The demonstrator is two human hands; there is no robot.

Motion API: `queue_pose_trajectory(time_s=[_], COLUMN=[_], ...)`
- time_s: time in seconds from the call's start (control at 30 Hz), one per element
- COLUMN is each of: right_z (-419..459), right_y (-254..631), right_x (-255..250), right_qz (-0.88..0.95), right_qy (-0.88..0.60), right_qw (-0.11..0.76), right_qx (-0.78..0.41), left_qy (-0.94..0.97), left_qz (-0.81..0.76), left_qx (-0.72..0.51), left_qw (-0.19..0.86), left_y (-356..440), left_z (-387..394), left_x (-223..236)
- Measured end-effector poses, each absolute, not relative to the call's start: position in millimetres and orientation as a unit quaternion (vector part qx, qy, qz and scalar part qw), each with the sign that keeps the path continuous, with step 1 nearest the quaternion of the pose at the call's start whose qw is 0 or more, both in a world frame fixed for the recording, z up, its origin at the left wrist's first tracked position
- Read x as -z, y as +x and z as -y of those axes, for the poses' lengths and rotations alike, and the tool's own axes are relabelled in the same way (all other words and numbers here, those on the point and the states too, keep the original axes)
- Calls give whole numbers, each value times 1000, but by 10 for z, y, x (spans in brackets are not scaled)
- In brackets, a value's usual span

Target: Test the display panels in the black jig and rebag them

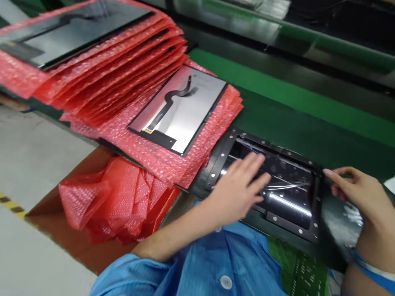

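Observation:
My left hand lies flat with fingers stretched out on a dark glossy panel seated in a black jig frame on the green bench. My right hand is at the frame's right edge, fingers partly curled and apart, touching or just beside the rim. Nothing shows in either hand. To the left a display panel with a black flex cable lies face down on red bubble wrap.
A fanned stack of red bubble-wrap sheets carries another dark panel at the back left. A cardboard box below holds crumpled red wrap. A green conveyor belt runs behind the jig. The grey floor lies left.

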State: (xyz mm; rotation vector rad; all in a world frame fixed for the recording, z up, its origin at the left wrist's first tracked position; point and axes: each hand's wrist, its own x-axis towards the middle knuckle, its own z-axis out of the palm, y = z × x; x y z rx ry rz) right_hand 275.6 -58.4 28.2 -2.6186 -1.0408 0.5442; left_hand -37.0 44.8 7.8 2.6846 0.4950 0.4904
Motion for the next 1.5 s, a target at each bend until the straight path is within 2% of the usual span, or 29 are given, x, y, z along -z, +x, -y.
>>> queue_pose_trajectory(time_s=[0.1, 0.17, 0.5, 0.63, 0.8, 0.93, 1.17, 1.3, 1.5], right_z=[378, 296, 153, 199, 307, 334, 385, 407, 356], right_y=[2722, 2727, 2771, 2719, 2621, 2649, 2715, 2682, 2527], right_x=[-346, -341, -313, -295, -170, -125, -114, -129, -34], right_qz=[329, 325, 349, 344, 324, 308, 367, 379, 361], right_qy=[-906, -910, -902, -907, -920, -911, -784, -708, -655], right_qw=[125, 99, 21, 71, 155, 231, 394, 454, 532], right_qx=[-234, -239, -252, -231, -154, -151, -310, -385, -396], left_qy=[979, 982, 971, 962, 950, 929, 883, 860, 849], left_qz=[2, 50, 23, 34, -214, -279, -278, -262, -242], left_qx=[-125, -108, -96, -85, -138, -178, -291, -332, -366], left_qw=[164, 145, 218, 256, 183, 164, 242, 285, 295], left_y=[31, 224, 357, 452, 661, 759, 708, 675, 610], left_z=[-129, 7, 8, -150, -543, -732, -834, -858, -877], left_x=[-81, -22, -9, -122, -272, -279, -284, -292, -320])
